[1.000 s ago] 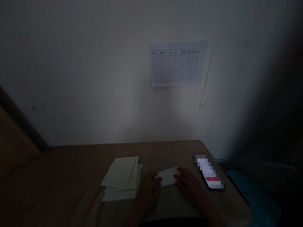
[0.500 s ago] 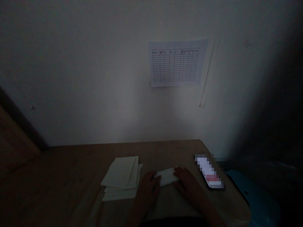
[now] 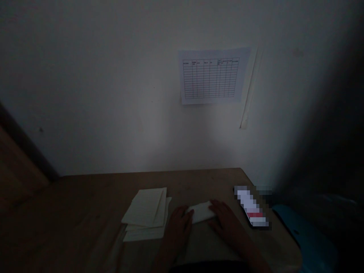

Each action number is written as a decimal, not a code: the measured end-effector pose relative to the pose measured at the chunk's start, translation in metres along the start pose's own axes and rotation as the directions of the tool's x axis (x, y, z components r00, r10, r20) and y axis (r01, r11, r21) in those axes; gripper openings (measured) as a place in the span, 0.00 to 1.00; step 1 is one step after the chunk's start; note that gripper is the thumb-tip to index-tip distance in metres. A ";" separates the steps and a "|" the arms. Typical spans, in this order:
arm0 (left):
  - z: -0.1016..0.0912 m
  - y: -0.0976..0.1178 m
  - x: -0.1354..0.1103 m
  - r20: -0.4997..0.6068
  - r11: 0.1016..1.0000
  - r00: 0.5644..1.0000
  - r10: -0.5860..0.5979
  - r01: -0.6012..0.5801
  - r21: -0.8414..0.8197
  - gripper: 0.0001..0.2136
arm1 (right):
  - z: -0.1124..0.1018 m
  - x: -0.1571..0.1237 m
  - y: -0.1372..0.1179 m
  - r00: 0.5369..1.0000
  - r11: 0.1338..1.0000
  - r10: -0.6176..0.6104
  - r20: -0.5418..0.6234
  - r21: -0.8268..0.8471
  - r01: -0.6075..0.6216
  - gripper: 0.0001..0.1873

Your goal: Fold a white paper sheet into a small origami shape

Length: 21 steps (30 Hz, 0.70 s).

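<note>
A small folded white paper [image 3: 201, 212] lies on the wooden table [image 3: 85, 212] near its front edge. My left hand [image 3: 178, 224] rests at the paper's left end, with its fingertips touching it. My right hand [image 3: 226, 221] lies flat over the paper's right end, fingers stretched out and pressing down. The scene is dim, so finger detail is faint.
A stack of folded white papers [image 3: 148, 214] lies left of my hands. A phone with a lit screen [image 3: 251, 206] rests at the table's right edge. A blue object [image 3: 307, 239] sits lower right. A printed grid sheet [image 3: 212, 76] hangs on the wall.
My right hand slid slightly left over the folded paper, which looks a little narrower. My left hand stayed almost still.
</note>
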<state>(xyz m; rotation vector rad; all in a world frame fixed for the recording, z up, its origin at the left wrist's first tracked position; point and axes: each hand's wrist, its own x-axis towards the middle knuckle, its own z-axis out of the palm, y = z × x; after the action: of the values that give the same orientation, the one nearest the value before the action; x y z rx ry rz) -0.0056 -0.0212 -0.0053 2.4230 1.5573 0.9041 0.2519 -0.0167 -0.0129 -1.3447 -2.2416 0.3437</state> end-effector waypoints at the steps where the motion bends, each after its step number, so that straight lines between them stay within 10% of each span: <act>1: 0.000 0.000 0.000 0.002 1.000 1.000 0.005 -0.005 0.006 0.14 | 0.001 0.000 0.001 1.000 1.000 0.002 -0.009 -0.001 -0.002 0.28; 21: 0.006 -0.002 -0.002 -0.040 0.998 0.999 0.018 -0.016 0.062 0.15 | -0.005 0.002 -0.004 0.997 1.000 -0.009 0.071 -0.022 0.010 0.24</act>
<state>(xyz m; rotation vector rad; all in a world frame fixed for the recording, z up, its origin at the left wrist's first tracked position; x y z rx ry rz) -0.0045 -0.0210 -0.0120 2.4783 1.6035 0.9278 0.2511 -0.0175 -0.0062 -1.3524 -2.3153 0.3700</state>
